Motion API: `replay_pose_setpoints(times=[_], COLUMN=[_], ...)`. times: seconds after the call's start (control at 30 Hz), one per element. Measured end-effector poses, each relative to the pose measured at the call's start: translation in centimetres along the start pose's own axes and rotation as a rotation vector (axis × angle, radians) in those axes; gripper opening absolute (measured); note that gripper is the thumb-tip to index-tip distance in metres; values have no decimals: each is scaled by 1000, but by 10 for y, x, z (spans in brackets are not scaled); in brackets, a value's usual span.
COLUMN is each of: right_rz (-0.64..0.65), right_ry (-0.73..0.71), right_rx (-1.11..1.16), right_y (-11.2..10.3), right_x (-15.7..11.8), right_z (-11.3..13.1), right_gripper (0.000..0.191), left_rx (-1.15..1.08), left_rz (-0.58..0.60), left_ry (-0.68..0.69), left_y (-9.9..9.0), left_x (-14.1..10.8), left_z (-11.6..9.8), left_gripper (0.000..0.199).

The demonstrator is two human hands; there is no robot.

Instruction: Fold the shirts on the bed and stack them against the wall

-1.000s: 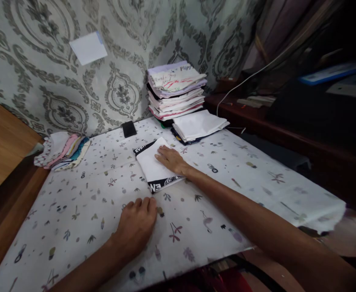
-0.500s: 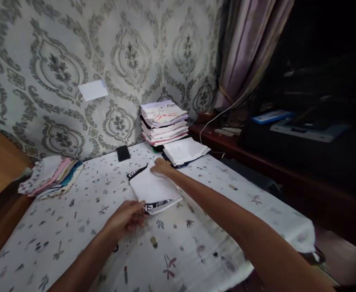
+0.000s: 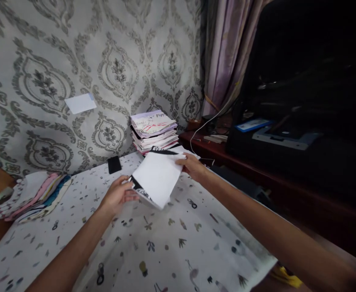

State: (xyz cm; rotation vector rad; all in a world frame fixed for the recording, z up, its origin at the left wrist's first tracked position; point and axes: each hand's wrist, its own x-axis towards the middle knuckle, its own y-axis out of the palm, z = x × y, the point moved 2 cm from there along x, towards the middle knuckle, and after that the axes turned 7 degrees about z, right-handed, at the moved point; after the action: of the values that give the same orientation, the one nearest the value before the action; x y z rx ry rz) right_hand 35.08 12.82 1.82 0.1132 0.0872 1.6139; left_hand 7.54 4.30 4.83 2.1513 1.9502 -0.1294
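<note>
Between my two hands is a folded white garment (image 3: 158,177) with black lettered bands, raised off the patterned sheet and tilted. My left hand (image 3: 117,195) is closed on its near left corner, by a black band. At the right edge my right hand (image 3: 192,165) pinches the white fabric. Just behind the held garment rises a stack of folded clothes (image 3: 154,129), the top one cream with printed writing. A lower white folded piece (image 3: 190,151) beside that stack is mostly hidden by the garment and my right hand.
A smaller pile of folded coloured clothes (image 3: 41,194) lies at the left edge. A black phone-like slab (image 3: 114,164) rests near the wall. On the right stands a dark red desk (image 3: 202,142) with a white cable (image 3: 196,134) and a large black screen-like object (image 3: 302,81).
The folded white garment has come up off the sheet, turned and moved toward the stack, held by both hands. The camera view has shifted slightly right.
</note>
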Motion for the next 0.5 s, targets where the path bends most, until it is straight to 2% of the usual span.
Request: replay_pose_setpoints(times=[0.13, 0.27, 0.37, 0.5], right_rz=[-213, -371, -436, -487], right_ry=[-59, -69, -57, -12], right_rx=[42, 31, -20, -160], right_y=[-48, -79, -92, -99], right_x=[17, 32, 43, 55], right_z=[13, 15, 7, -10], right_gripper=[31, 31, 29, 26], left_rx=[49, 116, 169, 251], left_rz=[-36, -48, -47, 15], left_ry=[107, 124, 120, 115], left_y=[46, 81, 94, 99], left_x=[74, 139, 174, 203], left_z=[-26, -42, -43, -31], left_gripper=[28, 23, 21, 22])
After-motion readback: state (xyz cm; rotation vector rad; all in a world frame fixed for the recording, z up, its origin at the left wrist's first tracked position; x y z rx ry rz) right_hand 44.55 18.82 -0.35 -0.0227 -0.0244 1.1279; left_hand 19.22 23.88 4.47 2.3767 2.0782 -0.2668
